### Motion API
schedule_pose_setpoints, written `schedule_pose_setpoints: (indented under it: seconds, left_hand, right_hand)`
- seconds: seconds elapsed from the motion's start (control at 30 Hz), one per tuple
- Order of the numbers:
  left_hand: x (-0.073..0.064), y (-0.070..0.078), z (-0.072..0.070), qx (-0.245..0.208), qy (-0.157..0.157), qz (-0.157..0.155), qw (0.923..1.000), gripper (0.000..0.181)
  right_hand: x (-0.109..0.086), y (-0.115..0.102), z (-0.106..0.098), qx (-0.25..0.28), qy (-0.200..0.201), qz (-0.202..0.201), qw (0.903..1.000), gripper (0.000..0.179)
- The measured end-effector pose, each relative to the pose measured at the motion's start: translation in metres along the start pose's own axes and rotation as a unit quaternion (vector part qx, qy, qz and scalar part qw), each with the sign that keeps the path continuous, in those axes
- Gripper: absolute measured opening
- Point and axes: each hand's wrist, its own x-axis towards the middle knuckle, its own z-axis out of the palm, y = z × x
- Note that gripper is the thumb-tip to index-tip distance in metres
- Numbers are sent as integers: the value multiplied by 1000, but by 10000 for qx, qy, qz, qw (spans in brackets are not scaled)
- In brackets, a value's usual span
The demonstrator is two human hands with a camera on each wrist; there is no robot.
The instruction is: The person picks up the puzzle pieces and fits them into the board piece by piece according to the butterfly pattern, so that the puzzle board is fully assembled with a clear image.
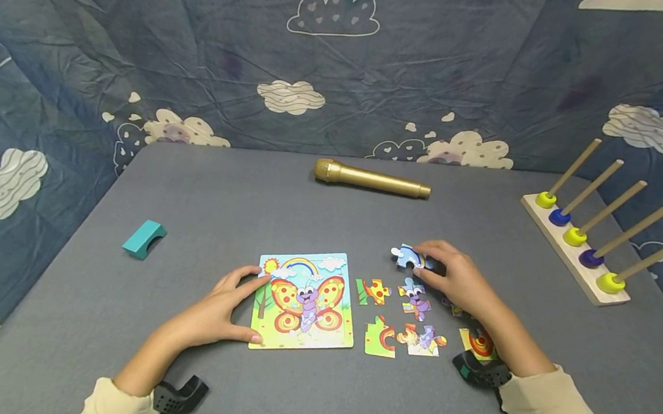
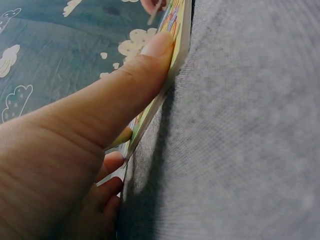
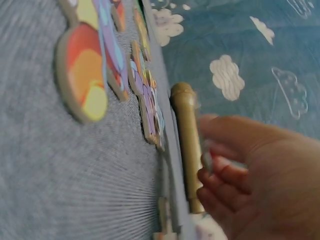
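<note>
A square butterfly puzzle picture lies in front of my left hand. That hand rests along the picture's left edge, fingers spread on its upper left, thumb at the lower left corner. In the left wrist view the thumb presses on the rim. My right hand pinches a blue puzzle piece by its right side; the piece appears edge-on and blurred in the right wrist view. Just below it on the table is a purple puzzle piece with the butterfly's face.
Other loose pieces lie right of the picture: a green-and-orange piece, a green corner piece and a red-ringed piece partly under my right wrist. A gold microphone, a teal arch block and a peg stand stand farther out.
</note>
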Motion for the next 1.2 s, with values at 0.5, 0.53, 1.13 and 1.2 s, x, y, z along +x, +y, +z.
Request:
schedule_pose_setpoints:
  seconds: [0.5, 0.53, 1.13, 1.2]
  left_hand:
    - [2, 4, 0, 322, 159, 51, 9993, 92]
    - [3, 5, 0, 420, 187, 67, 9989, 90]
    - [20, 13, 2, 1160, 339, 185, 9925, 71]
    - [20, 13, 3, 1198, 343, 223, 9920, 71]
  right_hand:
    - [11, -92, 15, 327, 473, -1715, 9835, 40]
    - [12, -98, 19, 317, 426, -1795, 9823, 39]
    - [44, -117, 90, -151, -786, -1090, 9908, 34]
    - [46, -117, 93, -233, -846, -1006, 9911, 34]
